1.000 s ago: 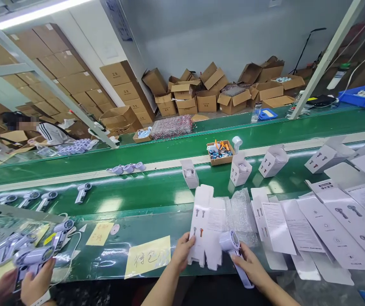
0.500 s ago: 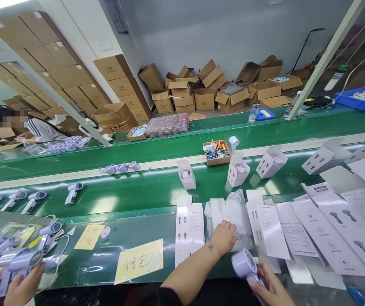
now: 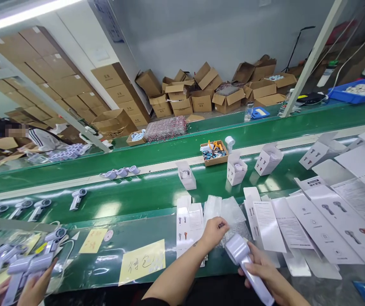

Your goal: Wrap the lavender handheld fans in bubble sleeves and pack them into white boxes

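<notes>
In my right hand (image 3: 260,270) is a lavender handheld fan (image 3: 249,265), gripped round its handle with the round head tilted up to the left. My left hand (image 3: 215,231) has its fingers pinched together at the near edge of a clear bubble bag (image 3: 233,212) lying among other bags on the bench. The fan's head is close to the right of that hand, over the bag's lower part. Flat printed white boxes (image 3: 189,223) lie just left of the bags, and more folded-flat boxes (image 3: 268,225) overlap to the right.
Open white boxes (image 3: 187,176) stand along the green belt (image 3: 157,187), with several fans (image 3: 78,198) at left. A carton of small parts (image 3: 215,155) sits behind. At lower left, another person's hands (image 3: 35,284) hold fans. A yellow paper note (image 3: 141,261) lies on the bench.
My left hand has drawn back a little toward me and its fingers have closed at the bag's edge. My right hand has brought the fan in and turned its head away from me.
</notes>
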The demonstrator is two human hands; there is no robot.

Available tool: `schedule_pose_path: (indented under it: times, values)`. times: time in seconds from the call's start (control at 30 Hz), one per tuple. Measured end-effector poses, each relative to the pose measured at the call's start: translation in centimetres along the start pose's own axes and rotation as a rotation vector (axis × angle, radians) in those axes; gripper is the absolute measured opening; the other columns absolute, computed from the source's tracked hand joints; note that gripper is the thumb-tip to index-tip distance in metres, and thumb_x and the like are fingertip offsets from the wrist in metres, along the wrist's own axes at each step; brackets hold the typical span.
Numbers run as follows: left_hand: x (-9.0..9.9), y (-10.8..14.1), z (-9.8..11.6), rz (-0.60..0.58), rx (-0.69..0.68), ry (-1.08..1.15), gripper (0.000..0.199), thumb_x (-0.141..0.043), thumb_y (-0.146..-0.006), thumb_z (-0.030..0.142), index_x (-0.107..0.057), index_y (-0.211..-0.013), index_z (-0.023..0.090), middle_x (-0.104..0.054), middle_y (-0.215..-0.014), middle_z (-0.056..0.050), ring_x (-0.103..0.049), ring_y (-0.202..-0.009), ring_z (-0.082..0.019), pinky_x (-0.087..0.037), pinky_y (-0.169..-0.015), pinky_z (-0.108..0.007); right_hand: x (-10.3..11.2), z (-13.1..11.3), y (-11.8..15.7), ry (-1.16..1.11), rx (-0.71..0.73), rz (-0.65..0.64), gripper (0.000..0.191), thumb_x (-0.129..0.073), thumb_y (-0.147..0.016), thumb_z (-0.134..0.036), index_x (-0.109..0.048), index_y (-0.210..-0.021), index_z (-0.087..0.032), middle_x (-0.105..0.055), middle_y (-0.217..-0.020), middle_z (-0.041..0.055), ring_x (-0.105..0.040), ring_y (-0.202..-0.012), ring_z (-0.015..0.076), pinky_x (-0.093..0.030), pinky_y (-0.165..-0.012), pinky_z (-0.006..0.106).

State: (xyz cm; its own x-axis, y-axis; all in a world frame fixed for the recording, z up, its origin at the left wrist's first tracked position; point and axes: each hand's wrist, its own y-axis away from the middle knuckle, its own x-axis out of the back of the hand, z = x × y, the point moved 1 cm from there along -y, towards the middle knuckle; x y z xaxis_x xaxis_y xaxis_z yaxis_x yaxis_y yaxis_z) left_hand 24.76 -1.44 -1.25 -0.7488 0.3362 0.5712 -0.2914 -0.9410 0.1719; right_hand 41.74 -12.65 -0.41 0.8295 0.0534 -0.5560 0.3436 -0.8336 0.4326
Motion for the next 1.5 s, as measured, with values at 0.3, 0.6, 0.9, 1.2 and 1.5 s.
schedule_pose_path:
  times: [0.3,0.6,0.9,1.2,1.5]
  values:
    - [3.4,6.8,-1.0,0.106,0.133,0.405,0.024,-0.055,-0.076,0.030,-0.065,-0.080,0.009,-0.058,-0.065,-0.001,-0.047,-0.060,-0.008,-0.038,-0.060,-0.020,-2.9,-0.7,-0.8,0.068,-0.092,-0.084,0.054,-0.075,-0.068,-0.032,-0.049,-0.115,-0.022,-0.057,-0.089,0.0021,-0.060,-0.076,0.0170,-0.051,-0.054,0.027]
    - [5.0,9.6,0.3,0.058,-0.242,0.204,0.019,-0.055,-0.081,0.025,-0.071,-0.086,0.015,-0.062,-0.081,-0.004,-0.055,-0.082,-0.012,-0.041,-0.079,-0.023,-5.3,1.6,1.0,0.250,-0.072,0.065,0.080,-0.075,-0.068,-0.040,-0.027,-0.132,-0.029,-0.054,-0.111,0.0061,-0.062,-0.073,0.0177,-0.050,-0.049,0.028]
    - [5.6,12.5,-1.5,0.095,-0.306,0.159,0.016,-0.052,-0.083,0.020,-0.066,-0.083,0.013,-0.060,-0.079,-0.004,-0.054,-0.076,-0.011,-0.041,-0.073,-0.022,-6.5,3.0,1.5,0.070,-0.039,0.089,0.059,-0.077,-0.069,-0.035,-0.041,-0.113,-0.023,-0.058,-0.094,0.0027,-0.064,-0.068,0.0185,-0.051,-0.046,0.029]
    - [2.6,13.9,-0.7,0.083,-0.527,-0.094,0.022,-0.045,-0.083,0.024,-0.064,-0.084,0.013,-0.062,-0.079,-0.008,-0.051,-0.074,-0.014,-0.040,-0.070,-0.027,-9.0,2.0,2.9,-0.194,-0.120,0.320,0.026,-0.065,-0.082,-0.024,-0.045,-0.096,-0.017,-0.063,-0.067,0.0029,-0.058,-0.048,0.0112,-0.050,-0.046,0.020]
    - [1.8,13.3,3.8,-0.163,0.187,0.481,0.024,-0.057,-0.074,0.033,-0.062,-0.079,0.011,-0.046,-0.053,0.004,-0.037,-0.045,-0.004,-0.028,-0.047,-0.018,-6.5,3.2,4.7,-0.268,-0.311,0.317,0.028,-0.064,-0.084,-0.023,-0.054,-0.104,-0.007,-0.068,-0.081,0.0103,-0.067,-0.071,0.0178,-0.060,-0.068,0.031]
